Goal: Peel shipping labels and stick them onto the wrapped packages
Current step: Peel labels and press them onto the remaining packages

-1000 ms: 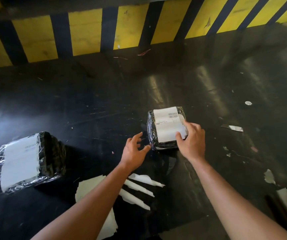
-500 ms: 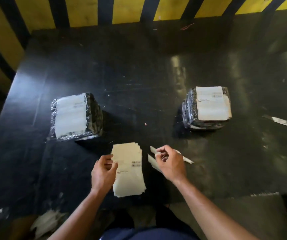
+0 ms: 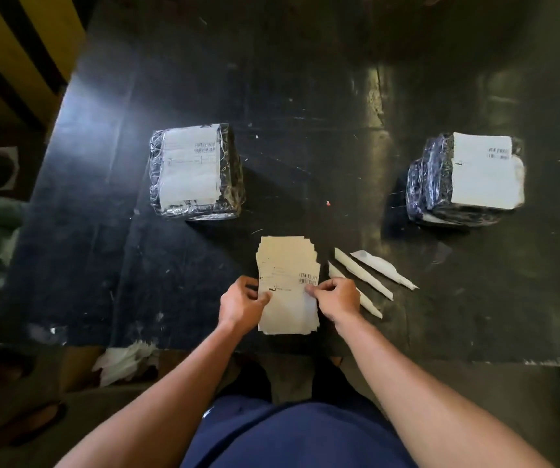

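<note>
- The stack of labels [image 3: 287, 285] on the table: the top sheet carries a barcode at its right side, printed lines beside it and a small dark mark lower left; none of the print can be read.
- The left wrapped package [image 3: 194, 172]: its label, under clear film, shows two barcode strips at the upper right and a ruled line of print below; all too blurred to read.
- The right wrapped package [image 3: 467, 179]: its white label bears dark print or a barcode at the upper right and a small mark at its left edge; illegible.
- No brand, number or word can be made out anywhere.
</note>
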Available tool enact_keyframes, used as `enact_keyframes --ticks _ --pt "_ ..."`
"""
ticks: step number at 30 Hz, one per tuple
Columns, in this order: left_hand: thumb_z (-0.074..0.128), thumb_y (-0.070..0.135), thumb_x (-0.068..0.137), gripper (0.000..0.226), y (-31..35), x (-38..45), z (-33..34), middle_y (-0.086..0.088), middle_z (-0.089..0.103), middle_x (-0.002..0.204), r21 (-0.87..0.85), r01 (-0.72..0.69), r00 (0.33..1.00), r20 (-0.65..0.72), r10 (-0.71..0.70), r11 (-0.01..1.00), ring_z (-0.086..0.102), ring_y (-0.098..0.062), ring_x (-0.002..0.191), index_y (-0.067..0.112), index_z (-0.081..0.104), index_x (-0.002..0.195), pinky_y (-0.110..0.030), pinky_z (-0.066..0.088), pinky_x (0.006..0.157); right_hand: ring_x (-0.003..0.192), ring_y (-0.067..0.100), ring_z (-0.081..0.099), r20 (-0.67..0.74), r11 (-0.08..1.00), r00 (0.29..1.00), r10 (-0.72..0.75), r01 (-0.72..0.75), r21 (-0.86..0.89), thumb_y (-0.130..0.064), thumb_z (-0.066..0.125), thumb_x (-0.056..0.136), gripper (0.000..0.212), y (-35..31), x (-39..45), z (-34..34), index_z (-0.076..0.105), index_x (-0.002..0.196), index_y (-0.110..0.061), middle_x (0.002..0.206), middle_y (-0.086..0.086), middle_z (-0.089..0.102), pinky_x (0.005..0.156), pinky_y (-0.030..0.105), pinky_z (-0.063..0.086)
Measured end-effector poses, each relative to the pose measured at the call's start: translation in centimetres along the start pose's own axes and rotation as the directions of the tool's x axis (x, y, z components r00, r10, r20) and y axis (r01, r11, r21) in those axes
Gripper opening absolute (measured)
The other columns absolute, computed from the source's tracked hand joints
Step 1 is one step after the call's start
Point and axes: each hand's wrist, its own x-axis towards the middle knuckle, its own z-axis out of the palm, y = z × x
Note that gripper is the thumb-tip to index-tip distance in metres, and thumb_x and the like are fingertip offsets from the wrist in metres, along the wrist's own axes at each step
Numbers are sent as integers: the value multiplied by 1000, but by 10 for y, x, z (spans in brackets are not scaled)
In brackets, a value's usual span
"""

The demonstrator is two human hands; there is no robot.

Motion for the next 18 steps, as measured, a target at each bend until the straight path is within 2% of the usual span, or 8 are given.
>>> enact_keyframes --ticks 5,8,10,13,15,18 --pt "78 32 93 32 -2 3 1 4 71 99 7 4 1000 14 -4 1000 68 -11 87 19 64 120 -19 46 57 87 19 67 65 989 996 53 -62 137 -17 84 85 15 5 1 -5 72 93 -17 103 0 75 81 36 59" --pt "80 32 92 36 -2 3 0 3 72 103 -5 11 999 33 -11 1000 68 -12 88 19 63 121 -19 47 58 67 14 58 113 966 991 68 -94 241 -14 80 88 13 7 -3 -16 75 99 -14 103 2 78 59 26 48" --pt "80 34 91 39 0 2 -2 2 72 106 -15 7 1000 24 -6 1000 68 -13 91 20 62 123 -22 50 64 61 11 54 136 952 989 57 -95 290 -14 78 90 9 4 -9 -26 76 99 -12 99 4 78 54 23 41" --pt "77 39 92 39 4 -2 -7 3 69 113 -24 -58 993 -107 55 998 68 -11 94 24 63 125 -31 55 80 57 10 51 179 927 983 -35 -34 373 -15 77 91 5 -2 -17 -42 77 93 -10 94 8 78 49 17 38" --pt "75 42 93 35 11 -8 -13 5 69 112 -110 -141 981 -148 124 984 68 -9 96 26 65 122 -32 58 84 59 11 52 199 913 974 -107 17 408 -17 77 93 8 -10 -25 -52 77 93 -9 98 7 78 52 15 40" --pt "75 52 91 45 27 -20 -26 7 71 115 -256 -194 980 -4 200 947 68 -9 106 26 66 127 -27 57 87 73 15 57 233 901 953 -195 81 426 -22 76 94 14 -22 -39 -65 77 98 -8 110 1 79 65 20 46"
